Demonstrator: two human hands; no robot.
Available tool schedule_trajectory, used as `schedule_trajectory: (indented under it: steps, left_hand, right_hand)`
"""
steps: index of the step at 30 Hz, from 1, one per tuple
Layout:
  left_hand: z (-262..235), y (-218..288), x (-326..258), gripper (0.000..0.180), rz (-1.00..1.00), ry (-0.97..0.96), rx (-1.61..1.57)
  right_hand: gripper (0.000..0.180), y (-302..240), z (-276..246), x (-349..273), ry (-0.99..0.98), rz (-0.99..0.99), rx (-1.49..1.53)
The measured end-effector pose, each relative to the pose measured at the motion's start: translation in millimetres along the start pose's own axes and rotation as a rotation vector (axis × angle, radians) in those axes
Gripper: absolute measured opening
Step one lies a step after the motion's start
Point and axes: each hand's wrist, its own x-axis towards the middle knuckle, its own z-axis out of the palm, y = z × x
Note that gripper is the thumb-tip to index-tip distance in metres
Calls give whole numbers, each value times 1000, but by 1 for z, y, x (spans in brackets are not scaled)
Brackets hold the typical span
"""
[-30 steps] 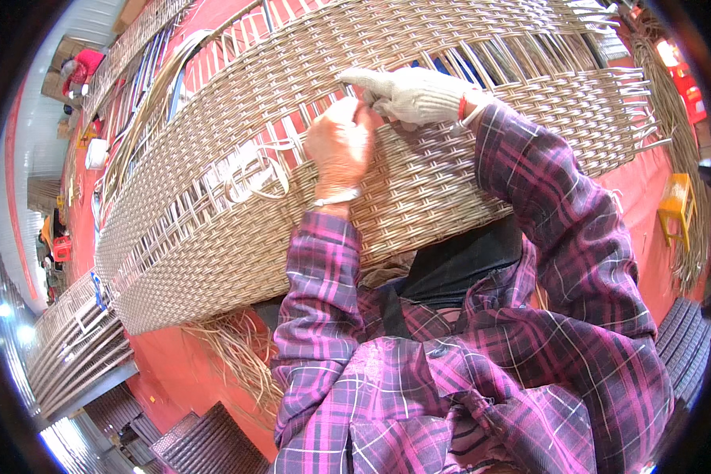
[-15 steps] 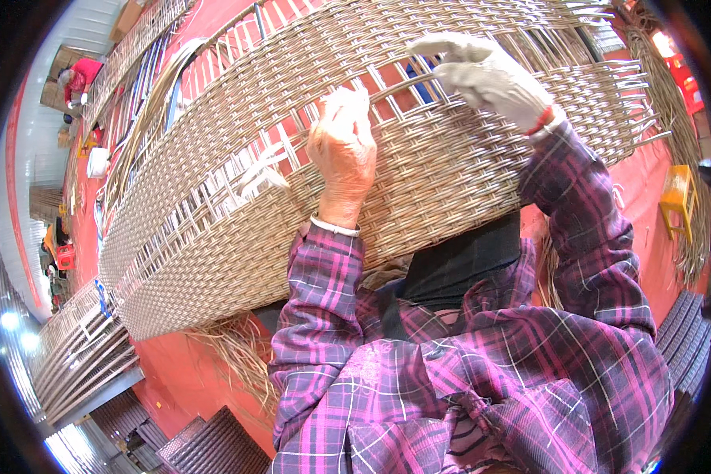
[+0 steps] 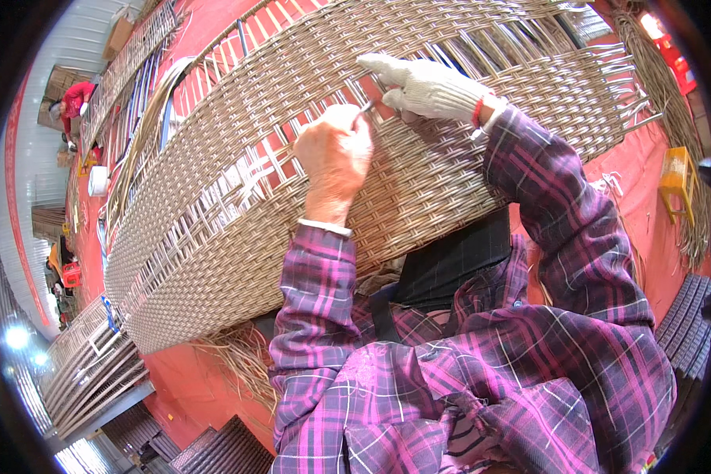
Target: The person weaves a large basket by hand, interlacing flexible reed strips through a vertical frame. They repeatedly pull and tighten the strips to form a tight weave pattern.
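A large curved panel of woven brown wicker (image 3: 213, 253) stretches across the view in front of me. My bare left hand (image 3: 333, 150) is closed at the panel's gap, gripping a thin wicker strand (image 3: 369, 104) whose short end shows above the thumb. My right hand (image 3: 430, 88), in a white knitted glove, reaches in from the right just beyond that strand. Its forefinger stretches out over the weave and its thumb sits apart below it. The other right fingers curl out of sight. Pale loose strips (image 3: 261, 170) cross the gap left of my left hand.
Red sheeting (image 3: 189, 387) covers the floor, with loose strands (image 3: 241, 355) below the panel. A yellow stool (image 3: 675, 186) stands at the right. Dark stacked woven pieces (image 3: 225, 446) lie at lower left. A person in red (image 3: 75, 103) bends over another frame at far left.
My right hand has moved left and slightly down, nearer my left hand. The left hand has turned and shifted slightly left and down. The whole view has shifted a little.
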Motion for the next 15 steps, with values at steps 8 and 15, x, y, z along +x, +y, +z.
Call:
schedule_trajectory:
  steps: [8, 15]
  left_hand:
    - [37, -2, 6, 10, -163, 97, -253]
    - [36, 0, 3, 11, 38, 331, -314]
  right_hand:
    - [62, 4, -13, 13, -215, 12, 112]
    - [44, 29, -44, -21, -44, -90, 534]
